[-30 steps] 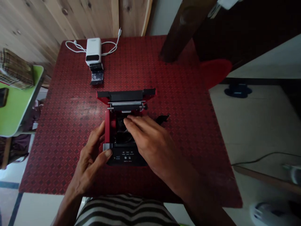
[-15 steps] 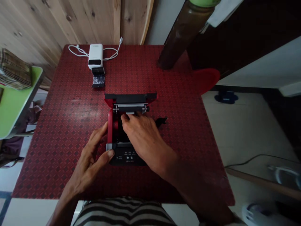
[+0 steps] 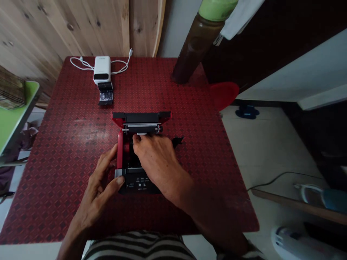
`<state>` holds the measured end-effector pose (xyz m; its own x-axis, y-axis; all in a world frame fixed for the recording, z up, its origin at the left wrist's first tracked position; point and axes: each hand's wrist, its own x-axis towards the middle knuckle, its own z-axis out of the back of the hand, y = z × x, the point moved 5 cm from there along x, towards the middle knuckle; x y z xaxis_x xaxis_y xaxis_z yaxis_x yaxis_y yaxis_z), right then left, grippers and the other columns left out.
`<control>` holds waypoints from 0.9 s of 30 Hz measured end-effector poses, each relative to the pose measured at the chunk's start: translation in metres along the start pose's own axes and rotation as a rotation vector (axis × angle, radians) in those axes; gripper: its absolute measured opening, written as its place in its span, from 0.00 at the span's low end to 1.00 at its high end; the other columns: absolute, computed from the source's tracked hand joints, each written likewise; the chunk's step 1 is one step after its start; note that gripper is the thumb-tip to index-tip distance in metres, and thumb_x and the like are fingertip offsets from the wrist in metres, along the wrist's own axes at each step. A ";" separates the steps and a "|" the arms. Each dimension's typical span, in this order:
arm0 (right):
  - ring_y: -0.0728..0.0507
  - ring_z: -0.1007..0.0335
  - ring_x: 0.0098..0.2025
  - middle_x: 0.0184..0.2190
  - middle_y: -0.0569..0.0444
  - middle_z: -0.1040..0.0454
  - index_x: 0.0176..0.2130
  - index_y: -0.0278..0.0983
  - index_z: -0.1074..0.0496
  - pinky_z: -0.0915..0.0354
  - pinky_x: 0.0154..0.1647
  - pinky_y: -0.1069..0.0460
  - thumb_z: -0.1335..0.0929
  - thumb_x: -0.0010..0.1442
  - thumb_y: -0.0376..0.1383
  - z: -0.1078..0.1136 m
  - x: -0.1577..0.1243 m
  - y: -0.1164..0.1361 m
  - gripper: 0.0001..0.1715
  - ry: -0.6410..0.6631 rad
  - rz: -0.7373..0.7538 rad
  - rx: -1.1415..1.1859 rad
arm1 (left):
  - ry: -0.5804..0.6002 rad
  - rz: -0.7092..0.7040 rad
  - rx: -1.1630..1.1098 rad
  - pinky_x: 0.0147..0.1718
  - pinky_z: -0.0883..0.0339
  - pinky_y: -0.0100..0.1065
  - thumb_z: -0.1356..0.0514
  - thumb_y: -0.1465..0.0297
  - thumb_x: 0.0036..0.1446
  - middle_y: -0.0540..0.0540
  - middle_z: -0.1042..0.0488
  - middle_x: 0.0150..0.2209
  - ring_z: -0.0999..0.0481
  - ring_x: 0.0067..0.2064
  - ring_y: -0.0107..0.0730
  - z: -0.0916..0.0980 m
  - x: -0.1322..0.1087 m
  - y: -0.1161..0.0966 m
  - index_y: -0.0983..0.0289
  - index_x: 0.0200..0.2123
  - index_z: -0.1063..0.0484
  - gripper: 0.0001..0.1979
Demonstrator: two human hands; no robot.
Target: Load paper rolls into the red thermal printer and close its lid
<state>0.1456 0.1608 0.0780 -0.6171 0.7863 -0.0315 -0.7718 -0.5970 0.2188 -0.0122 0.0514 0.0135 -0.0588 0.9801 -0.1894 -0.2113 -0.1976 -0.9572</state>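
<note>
A red and black opened device (image 3: 138, 177) lies on the red patterned tabletop (image 3: 67, 162), with a metal rod and roller across its far part. My left hand (image 3: 96, 187) wraps its near left corner, the thumb on a grey corner piece and the fingers beside the red side wall. My right hand (image 3: 158, 162) reaches over the device, its fingertips down inside the opening just below the rod. The hand hides most of the interior. A black flap (image 3: 176, 141) sticks out on the right side.
A white power bank (image 3: 102, 69) with a white cable and a black foil-marked piece (image 3: 105, 95) lie at the table's far edge. A brown bottle with a green top (image 3: 196, 41) stands far right of them, beside a red plastic object (image 3: 223, 94). A green table (image 3: 13, 122) stands left.
My right hand has slid left and further toward the metal rod. The whole scene has shifted in view as my head moved. The device and my left hand stay in the same relation.
</note>
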 end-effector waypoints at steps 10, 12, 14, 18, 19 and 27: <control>0.43 0.18 0.32 0.40 0.50 0.13 0.47 0.38 0.18 0.30 0.29 0.49 0.29 0.70 0.23 0.042 -0.056 -0.007 0.13 -0.158 -0.018 -0.017 | 0.005 0.009 -0.023 0.81 0.50 0.75 0.29 0.49 0.71 0.52 0.33 0.82 0.39 0.83 0.69 -0.001 0.001 0.001 0.38 0.80 0.31 0.37; 0.44 0.18 0.34 0.42 0.53 0.13 0.49 0.40 0.18 0.27 0.33 0.49 0.26 0.72 0.30 0.057 -0.078 -0.033 0.08 -0.347 -0.025 0.158 | 0.003 0.017 -0.014 0.81 0.48 0.74 0.30 0.49 0.71 0.52 0.32 0.81 0.37 0.83 0.68 -0.001 0.001 0.002 0.38 0.80 0.32 0.37; 0.46 0.22 0.30 0.41 0.55 0.14 0.52 0.42 0.18 0.25 0.36 0.49 0.25 0.72 0.34 0.063 -0.092 -0.070 0.09 -0.457 -0.145 0.265 | -0.004 -0.005 0.007 0.80 0.45 0.72 0.30 0.49 0.71 0.52 0.30 0.80 0.35 0.82 0.68 0.000 0.001 0.000 0.38 0.80 0.31 0.37; 0.44 0.24 0.30 0.37 0.56 0.16 0.46 0.42 0.17 0.26 0.39 0.46 0.23 0.63 0.35 0.039 -0.088 -0.130 0.10 -0.567 -0.361 0.409 | -0.003 -0.035 0.013 0.78 0.39 0.68 0.31 0.49 0.72 0.52 0.29 0.79 0.34 0.81 0.66 0.000 0.003 -0.003 0.38 0.80 0.31 0.36; 0.44 0.23 0.32 0.37 0.55 0.15 0.47 0.42 0.17 0.26 0.38 0.47 0.22 0.62 0.37 0.026 -0.081 -0.139 0.12 -0.562 -0.385 0.518 | 0.000 -0.034 0.016 0.78 0.39 0.68 0.31 0.49 0.72 0.52 0.29 0.79 0.34 0.81 0.66 -0.001 0.003 -0.003 0.38 0.80 0.31 0.36; 0.38 0.14 0.52 0.51 0.49 0.11 0.52 0.41 0.21 0.22 0.58 0.39 0.25 0.63 0.38 -0.047 -0.044 -0.154 0.17 -0.486 -0.354 0.768 | -0.015 -0.045 -0.032 0.76 0.32 0.64 0.30 0.52 0.72 0.51 0.30 0.80 0.34 0.82 0.66 -0.003 0.003 -0.002 0.40 0.80 0.31 0.36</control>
<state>0.2850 0.2105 0.0002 -0.1054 0.9829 0.1507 -0.4842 -0.1831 0.8556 -0.0096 0.0551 0.0140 -0.0644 0.9876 -0.1431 -0.1823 -0.1526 -0.9713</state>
